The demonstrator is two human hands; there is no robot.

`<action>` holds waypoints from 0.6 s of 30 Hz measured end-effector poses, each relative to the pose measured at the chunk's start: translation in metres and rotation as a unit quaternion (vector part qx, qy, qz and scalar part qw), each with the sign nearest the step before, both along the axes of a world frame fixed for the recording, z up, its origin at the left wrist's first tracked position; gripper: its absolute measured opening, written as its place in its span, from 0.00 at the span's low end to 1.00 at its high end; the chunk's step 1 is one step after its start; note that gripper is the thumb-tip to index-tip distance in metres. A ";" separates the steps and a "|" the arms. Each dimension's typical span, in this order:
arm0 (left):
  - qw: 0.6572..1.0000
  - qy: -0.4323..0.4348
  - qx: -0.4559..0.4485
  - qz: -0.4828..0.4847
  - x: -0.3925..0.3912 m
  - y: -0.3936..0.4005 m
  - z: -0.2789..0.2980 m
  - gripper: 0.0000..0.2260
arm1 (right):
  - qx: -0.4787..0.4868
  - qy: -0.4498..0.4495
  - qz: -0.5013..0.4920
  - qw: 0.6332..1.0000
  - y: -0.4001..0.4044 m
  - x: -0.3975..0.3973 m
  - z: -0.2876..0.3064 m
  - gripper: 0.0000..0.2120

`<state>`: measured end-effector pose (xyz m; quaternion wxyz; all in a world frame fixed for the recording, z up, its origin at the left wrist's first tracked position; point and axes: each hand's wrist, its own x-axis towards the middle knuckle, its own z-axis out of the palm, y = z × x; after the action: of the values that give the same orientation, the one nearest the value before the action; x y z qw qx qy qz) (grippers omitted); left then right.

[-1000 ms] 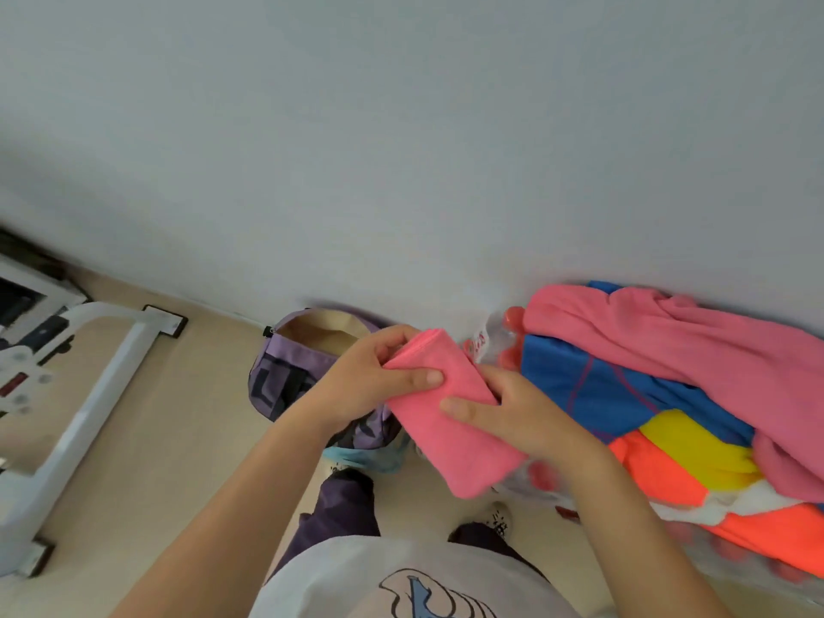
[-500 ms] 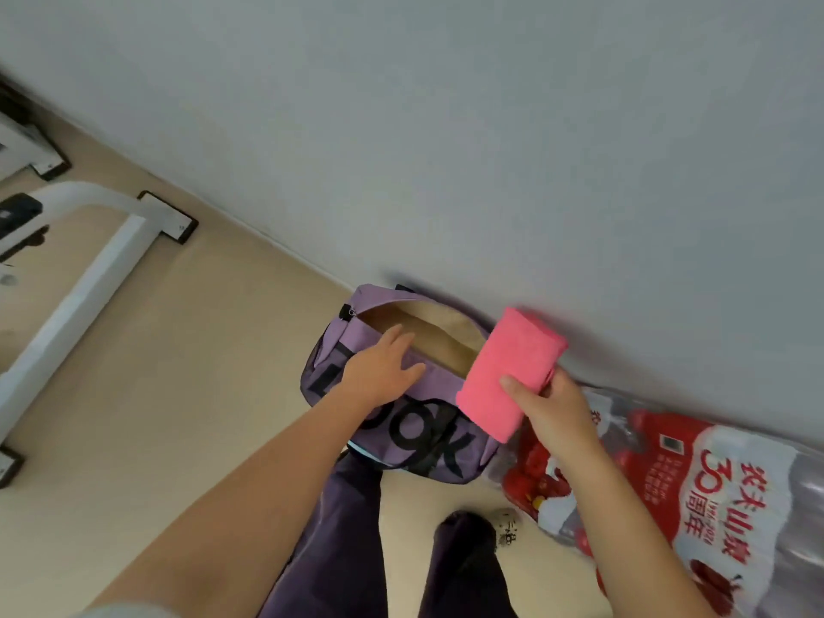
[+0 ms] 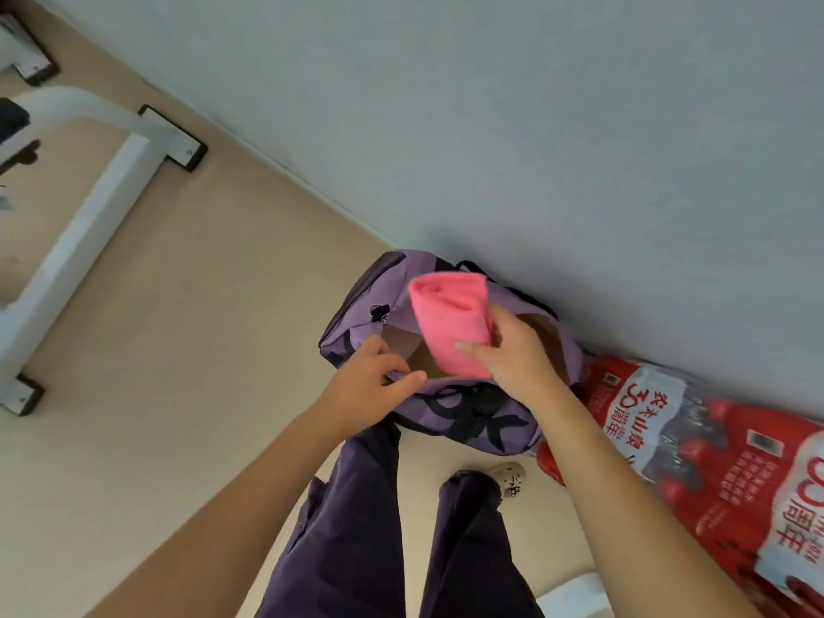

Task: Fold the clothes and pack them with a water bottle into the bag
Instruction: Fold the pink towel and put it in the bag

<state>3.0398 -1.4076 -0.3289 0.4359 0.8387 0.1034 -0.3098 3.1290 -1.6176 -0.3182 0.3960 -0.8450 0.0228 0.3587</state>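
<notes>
A purple bag (image 3: 463, 421) with black lettering stands open on the floor against the wall, showing a tan lining. My left hand (image 3: 370, 381) pinches the near rim of its opening. My right hand (image 3: 512, 354) grips a folded pink cloth (image 3: 450, 318) and holds it over the opening, its lower end at the mouth of the bag. No loose water bottle shows in this view.
A red shrink-wrapped pack of water bottles (image 3: 695, 457) lies to the right of the bag along the grey wall. A white metal frame with black feet (image 3: 89, 207) stands at the left on the beige floor. My legs and one shoe (image 3: 508, 479) are below the bag.
The view swung from the pile of colourful clothes to the bag. My right hand carried the pink cloth left over the opening. My left hand let go of the cloth and took the bag's rim.
</notes>
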 end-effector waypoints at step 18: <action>0.997 -0.027 -0.041 0.065 -0.037 -0.026 -0.006 0.24 | -0.234 0.244 0.021 0.941 -0.030 -0.050 -0.043 0.16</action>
<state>3.0024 -1.4332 -0.3349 0.4920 0.8197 0.1328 -0.2617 3.0793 -1.6479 -0.3613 0.1621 -0.8008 0.1844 0.5463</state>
